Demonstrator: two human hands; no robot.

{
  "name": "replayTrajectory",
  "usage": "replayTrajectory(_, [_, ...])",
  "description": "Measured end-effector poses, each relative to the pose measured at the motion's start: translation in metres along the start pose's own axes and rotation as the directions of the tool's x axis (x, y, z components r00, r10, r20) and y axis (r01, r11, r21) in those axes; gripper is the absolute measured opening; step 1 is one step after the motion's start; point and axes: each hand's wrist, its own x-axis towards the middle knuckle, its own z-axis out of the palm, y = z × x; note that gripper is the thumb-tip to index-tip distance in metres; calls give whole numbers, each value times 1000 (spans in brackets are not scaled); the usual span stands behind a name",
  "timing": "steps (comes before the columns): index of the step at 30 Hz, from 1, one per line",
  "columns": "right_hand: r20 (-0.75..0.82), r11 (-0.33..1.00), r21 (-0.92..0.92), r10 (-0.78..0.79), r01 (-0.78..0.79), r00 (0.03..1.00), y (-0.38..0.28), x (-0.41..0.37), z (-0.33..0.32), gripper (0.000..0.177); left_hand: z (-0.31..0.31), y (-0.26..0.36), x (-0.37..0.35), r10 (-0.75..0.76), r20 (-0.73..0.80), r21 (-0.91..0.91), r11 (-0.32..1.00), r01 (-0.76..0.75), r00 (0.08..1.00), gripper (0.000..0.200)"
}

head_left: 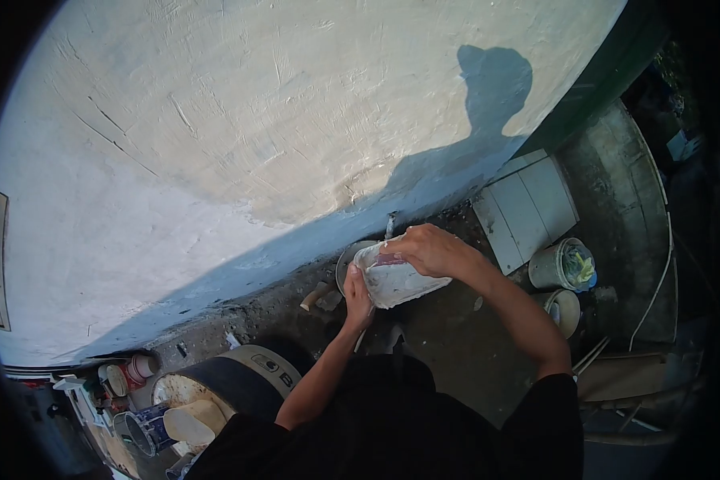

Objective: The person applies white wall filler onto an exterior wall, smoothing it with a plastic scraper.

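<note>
My left hand [358, 298] grips the near left side of a shallow rectangular tub [404, 288], its thumb over the rim. White putty coats the inside of the tub. My right hand [432, 252] reaches in over the far edge with fingers closed on a putty scraper [388, 259]. Only a reddish strip of the scraper shows; my fingers hide the rest. Just beyond my hands stands the wall [216, 160], with rough putty strokes over its upper part and a smoother pale band lower down.
A large dark drum [244, 372] at lower left is near several buckets and containers. A round basin [346, 258] sits partly behind the tub. White panels [526, 210] lie at the wall's base. A bucket [562, 264] with greenish contents stands at right.
</note>
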Motion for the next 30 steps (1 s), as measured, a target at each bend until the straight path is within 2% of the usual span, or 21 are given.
replayTrajectory(5, [120, 998, -15, -63, 65, 991, 0, 5, -6, 23, 4, 7, -2, 18, 14, 13, 1000, -18, 1000, 45])
replayTrajectory(8, [160, 995, 4, -96, 97, 982, -2, 7, -8, 24, -1, 4, -1, 57, 34, 89, 994, -60, 998, 45])
replayTrajectory(11, [256, 996, -58, -53, 71, 965, -6, 6, -5, 25, 2, 9, -2, 38, 41, 69, 997, -41, 998, 46])
replayTrajectory(14, [174, 989, -27, -138, 145, 975, -1, 1, -1, 29, 7, 16, -5, -13, 27, -1, 1000, 13, 1000, 46])
replayTrajectory(17, [182, 995, -23, -88, 94, 979, -14, -2, -17, 25, 7, 16, -5, -4, 28, -26, 1000, 5, 1000, 46])
replayTrajectory(20, [-52, 991, -70, -121, 117, 991, -13, -13, -18, 25, 7, 21, -7, 114, 19, 127, 985, -115, 993, 46])
replayTrajectory(23, [-23, 983, -185, -8, 4, 1000, -20, -16, -23, 25, 4, 22, -10, 111, 6, 136, 984, -111, 994, 46])
replayTrajectory(26, [19, 999, -47, -16, 17, 1000, -13, -11, -19, 26, 4, 18, -9, 79, 8, 47, 996, -80, 997, 47])
replayTrajectory(29, [17, 998, -7, -61, 61, 998, -10, -9, -11, 26, 1, 15, -10, 58, 30, -10, 998, -57, 998, 47])
replayTrajectory(30, [72, 999, -23, -45, 47, 996, -13, -8, -12, 26, -1, 13, -10, 46, 29, -23, 999, -46, 999, 47])
